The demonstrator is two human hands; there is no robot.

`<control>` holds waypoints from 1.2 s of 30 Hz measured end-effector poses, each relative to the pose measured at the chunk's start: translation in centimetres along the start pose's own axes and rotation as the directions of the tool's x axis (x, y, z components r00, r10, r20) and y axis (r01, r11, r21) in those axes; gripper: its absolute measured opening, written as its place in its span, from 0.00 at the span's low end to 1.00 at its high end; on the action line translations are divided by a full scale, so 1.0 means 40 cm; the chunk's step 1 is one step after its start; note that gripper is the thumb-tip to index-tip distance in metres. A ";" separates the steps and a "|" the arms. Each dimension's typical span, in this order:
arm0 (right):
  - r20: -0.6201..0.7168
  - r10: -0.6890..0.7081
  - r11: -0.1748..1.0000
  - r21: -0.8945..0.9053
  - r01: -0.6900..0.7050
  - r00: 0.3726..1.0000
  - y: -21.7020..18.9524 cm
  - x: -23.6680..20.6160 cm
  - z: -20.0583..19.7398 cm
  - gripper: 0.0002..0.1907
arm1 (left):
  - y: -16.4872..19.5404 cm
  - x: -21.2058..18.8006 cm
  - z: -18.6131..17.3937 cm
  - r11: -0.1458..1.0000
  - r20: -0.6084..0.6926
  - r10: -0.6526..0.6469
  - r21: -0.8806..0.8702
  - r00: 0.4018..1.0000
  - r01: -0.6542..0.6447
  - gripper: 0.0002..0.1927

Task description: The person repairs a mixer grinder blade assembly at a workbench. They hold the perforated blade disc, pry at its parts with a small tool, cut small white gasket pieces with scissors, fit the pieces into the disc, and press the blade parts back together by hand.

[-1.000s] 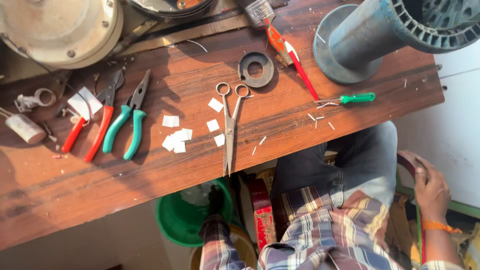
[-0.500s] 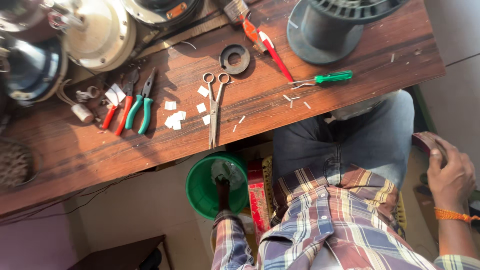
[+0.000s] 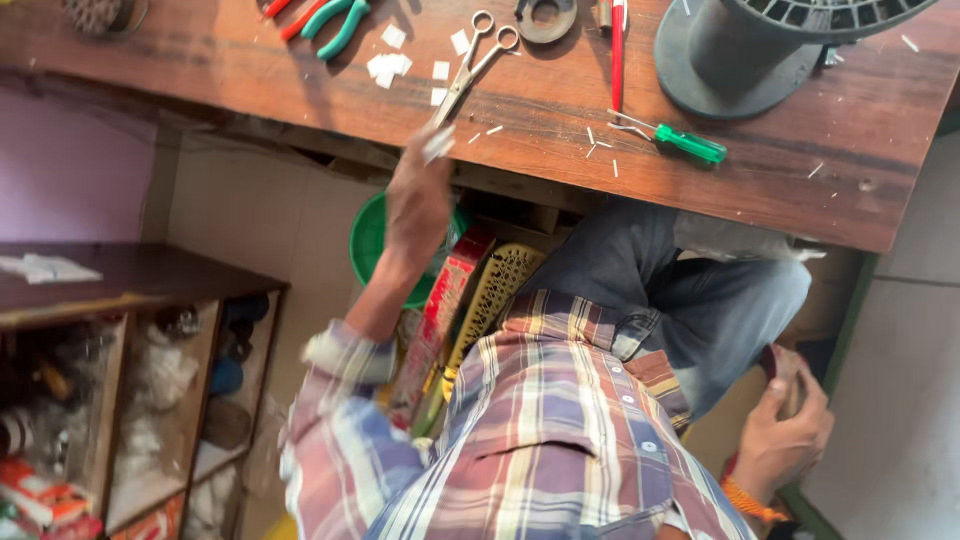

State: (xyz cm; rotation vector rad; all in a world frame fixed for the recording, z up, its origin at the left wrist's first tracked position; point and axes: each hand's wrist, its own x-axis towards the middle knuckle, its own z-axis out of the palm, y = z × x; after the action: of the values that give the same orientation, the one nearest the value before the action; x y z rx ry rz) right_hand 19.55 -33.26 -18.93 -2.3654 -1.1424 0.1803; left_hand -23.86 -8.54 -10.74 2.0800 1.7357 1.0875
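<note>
Near the lower right, the right hand (image 3: pixel 790 430) grips a dark object low beside the knee, while the blurred left hand (image 3: pixel 420 195), pinching a small white scrap (image 3: pixel 438 143), rises toward the desk (image 3: pixel 560 110) front edge, where it may drop by the scissors (image 3: pixel 470 65).

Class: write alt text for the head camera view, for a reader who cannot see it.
A person in a plaid shirt raises the left hand, holding something small and pale, toward scissors on a wooden bench. The right hand grips a dark object low beside them.
</note>
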 end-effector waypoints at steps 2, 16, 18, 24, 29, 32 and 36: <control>0.016 0.043 0.999 -0.008 -0.043 0.999 0.008 0.012 -0.015 0.17 | 0.068 0.115 0.095 0.981 0.009 0.159 0.109 0.987 -0.159 0.15; 0.063 -0.067 0.987 0.149 0.057 0.996 0.138 0.106 0.011 0.16 | 0.026 0.261 0.169 0.926 0.288 0.333 -0.278 0.898 -0.255 0.38; 0.000 -0.001 0.948 0.319 0.001 1.000 0.105 0.133 0.004 0.13 | 0.012 0.263 0.157 0.877 0.265 0.307 -0.451 0.914 -0.164 0.38; 0.214 -0.186 0.832 0.553 0.038 0.959 -0.188 0.196 0.010 0.09 | -0.005 0.238 0.120 0.975 0.151 0.146 -0.190 0.978 -0.116 0.25; 0.339 -0.563 0.787 0.499 0.364 0.754 -0.461 0.215 0.019 0.11 | 0.010 0.167 0.078 0.901 0.282 0.386 0.089 0.878 -0.424 0.29; 0.299 -0.688 0.690 0.554 0.466 0.662 -0.582 0.221 0.037 0.13 | -0.009 0.122 0.083 0.886 0.318 0.424 0.049 0.848 -0.461 0.27; 0.237 -0.791 0.576 0.599 0.556 0.563 -0.706 0.220 0.085 0.18 | -0.041 0.084 0.116 0.886 0.232 0.455 -0.027 0.860 -0.462 0.14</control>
State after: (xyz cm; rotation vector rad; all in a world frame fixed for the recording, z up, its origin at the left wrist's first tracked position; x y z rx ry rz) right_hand 4.36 -10.54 -7.10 -1.2977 -1.9472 0.7087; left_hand -21.95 -3.69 -13.65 2.6002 1.1794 0.8756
